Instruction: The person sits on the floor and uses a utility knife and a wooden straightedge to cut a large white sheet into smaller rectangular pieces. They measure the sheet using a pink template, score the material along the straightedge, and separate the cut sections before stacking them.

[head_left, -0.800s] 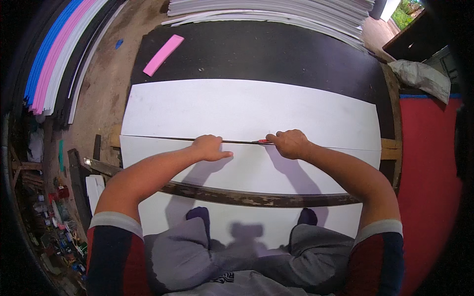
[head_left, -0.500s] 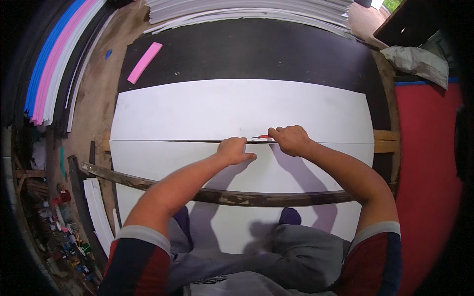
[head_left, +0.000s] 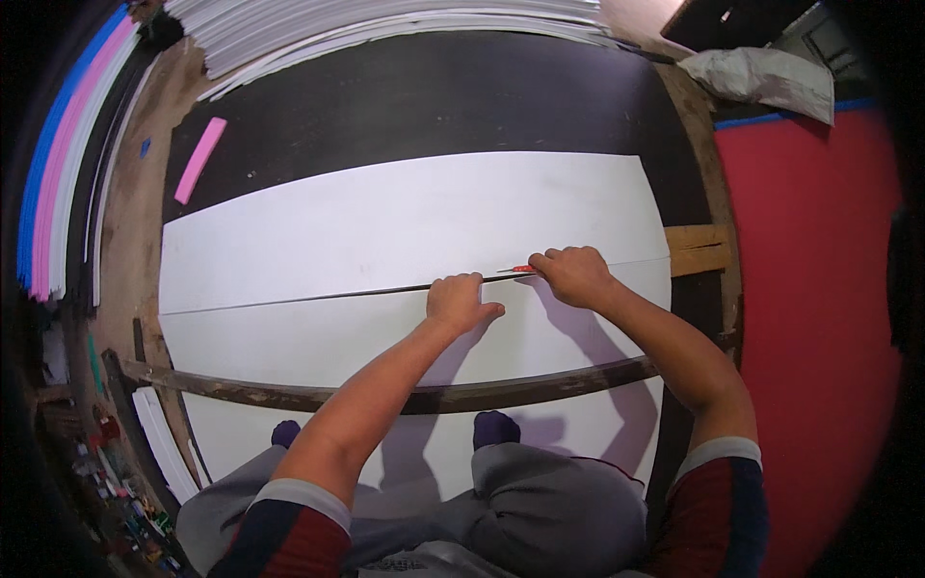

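Note:
A large white sheet lies flat, crossed by a long straight slit that looks dark and slightly gaping left of my hands and thins to a fine line on the right. At the slit, my left hand has its fingers curled over the edge of the near white piece, thumb pointing right. Just to its right, my right hand is closed round a red utility knife. The blade points left, at or just over the slit; contact cannot be made out.
A long dark wooden bar crosses the near sheet under my forearms. The white sheet rests on a black sheet, where a pink strip lies. Stacked white sheets stand beyond; red sheeting is at right, and coloured sheets at left.
The view has turned, so the slit now slants up to the right. My hands keep nearly the same places beside the slit, and my legs have shifted left in view.

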The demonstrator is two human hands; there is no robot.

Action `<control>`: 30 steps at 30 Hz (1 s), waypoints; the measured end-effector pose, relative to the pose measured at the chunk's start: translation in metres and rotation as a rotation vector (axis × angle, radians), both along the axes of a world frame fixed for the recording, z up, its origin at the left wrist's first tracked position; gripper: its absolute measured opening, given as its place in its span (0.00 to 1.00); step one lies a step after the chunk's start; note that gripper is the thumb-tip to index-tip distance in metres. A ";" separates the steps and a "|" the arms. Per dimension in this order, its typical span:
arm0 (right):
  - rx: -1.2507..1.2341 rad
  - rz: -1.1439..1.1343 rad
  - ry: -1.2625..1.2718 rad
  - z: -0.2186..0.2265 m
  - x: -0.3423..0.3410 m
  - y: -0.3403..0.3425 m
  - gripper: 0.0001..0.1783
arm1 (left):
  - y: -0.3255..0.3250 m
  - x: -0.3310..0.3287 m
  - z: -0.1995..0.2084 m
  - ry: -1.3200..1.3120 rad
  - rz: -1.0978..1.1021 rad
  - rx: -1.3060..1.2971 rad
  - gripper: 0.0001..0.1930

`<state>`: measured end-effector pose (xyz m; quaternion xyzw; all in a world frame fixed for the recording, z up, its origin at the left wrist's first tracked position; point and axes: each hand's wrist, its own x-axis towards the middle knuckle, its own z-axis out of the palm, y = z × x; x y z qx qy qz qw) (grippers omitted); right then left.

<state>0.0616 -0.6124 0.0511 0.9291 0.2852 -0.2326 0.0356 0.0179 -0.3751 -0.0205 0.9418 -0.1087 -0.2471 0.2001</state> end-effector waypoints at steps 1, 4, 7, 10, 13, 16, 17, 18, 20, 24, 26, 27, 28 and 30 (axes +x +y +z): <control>0.012 -0.014 -0.014 0.002 0.000 -0.010 0.12 | -0.010 -0.001 0.000 -0.030 -0.001 0.001 0.33; -0.001 -0.030 -0.069 0.003 0.001 -0.036 0.11 | -0.020 -0.015 -0.009 -0.195 0.026 -0.020 0.32; -0.029 -0.061 -0.075 0.010 -0.001 -0.055 0.10 | -0.021 -0.025 -0.009 -0.261 0.045 -0.032 0.29; -0.041 -0.084 -0.070 0.009 -0.002 -0.071 0.10 | -0.019 -0.030 -0.010 -0.315 0.054 -0.050 0.28; -0.026 -0.079 -0.074 -0.002 -0.007 -0.086 0.10 | -0.018 -0.034 -0.008 -0.368 0.057 -0.050 0.27; -0.046 -0.076 -0.067 -0.008 -0.011 -0.089 0.10 | -0.018 -0.035 -0.007 -0.370 0.053 -0.045 0.27; -0.062 -0.076 -0.062 -0.009 -0.012 -0.089 0.10 | -0.019 -0.034 -0.006 -0.361 0.050 -0.038 0.27; -0.061 -0.066 -0.071 -0.009 -0.011 -0.089 0.10 | -0.018 -0.034 -0.006 -0.353 0.049 -0.029 0.27; -0.059 -0.045 -0.088 -0.009 -0.010 -0.089 0.10 | -0.016 -0.034 -0.007 -0.371 0.044 -0.025 0.27; -0.149 0.015 -0.108 -0.011 -0.005 -0.101 0.10 | -0.015 -0.032 -0.005 -0.374 0.047 -0.037 0.28; -0.193 0.020 -0.117 -0.010 -0.003 -0.119 0.11 | -0.015 -0.031 -0.001 -0.337 0.046 -0.009 0.28; -0.214 0.006 -0.130 -0.009 -0.003 -0.133 0.11 | -0.017 -0.029 0.000 -0.322 0.040 0.000 0.28; -0.232 -0.003 -0.142 -0.009 -0.002 -0.148 0.12 | -0.017 -0.029 0.001 -0.312 0.045 0.006 0.28; -0.245 -0.014 -0.171 -0.010 0.000 -0.182 0.13 | -0.017 -0.031 0.003 -0.290 0.052 0.013 0.27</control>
